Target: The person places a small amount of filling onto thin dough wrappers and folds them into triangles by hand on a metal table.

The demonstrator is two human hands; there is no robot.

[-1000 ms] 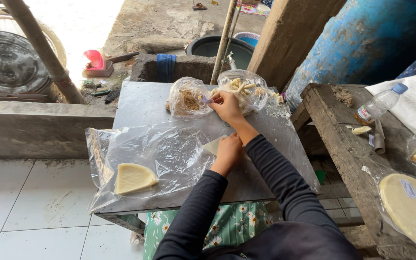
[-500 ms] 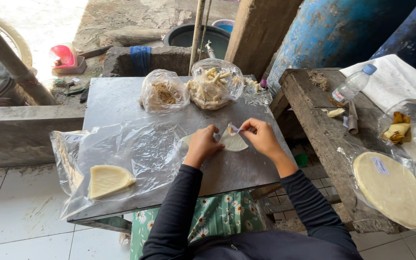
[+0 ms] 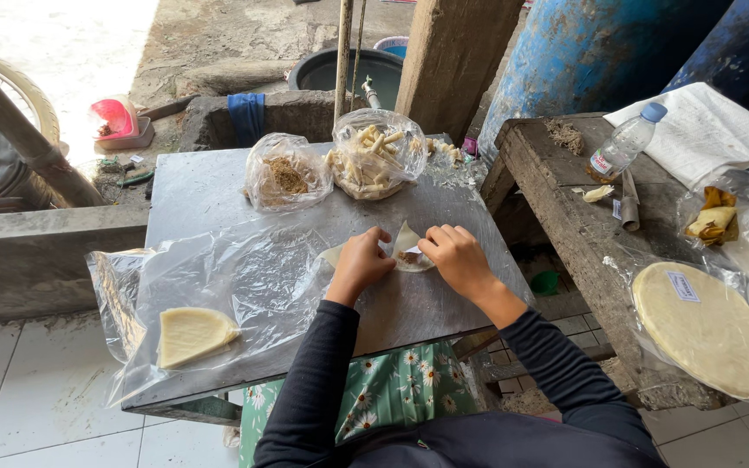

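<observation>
I'm working at the grey metal table [image 3: 218,186] filling the middle of the frame, with the rough wooden bench [image 3: 565,217] running down the right. A clear plastic sheet [image 3: 218,286] is lying across the table's lower left, holding a stack of folded wrappers [image 3: 191,334]. At right, a round pile of wrapper sheets [image 3: 704,328] is sitting in its bag. Two bags are standing at upper centre: pale cut sticks [image 3: 373,156] and brown filling [image 3: 286,175].

My left hand [image 3: 359,264] and right hand [image 3: 457,258] are both pinching the small wrapper [image 3: 409,251], which is lying flat on the table at centre, fingers closed on its edges with a dab of filling inside.

As I judge it, the thin skin could tear if I'm pulling too hard, or the filling could squeeze out of the fold.

Bare table is lying open below my hands, though the near edge is close to my wrists; the bags are standing well apart above.
</observation>
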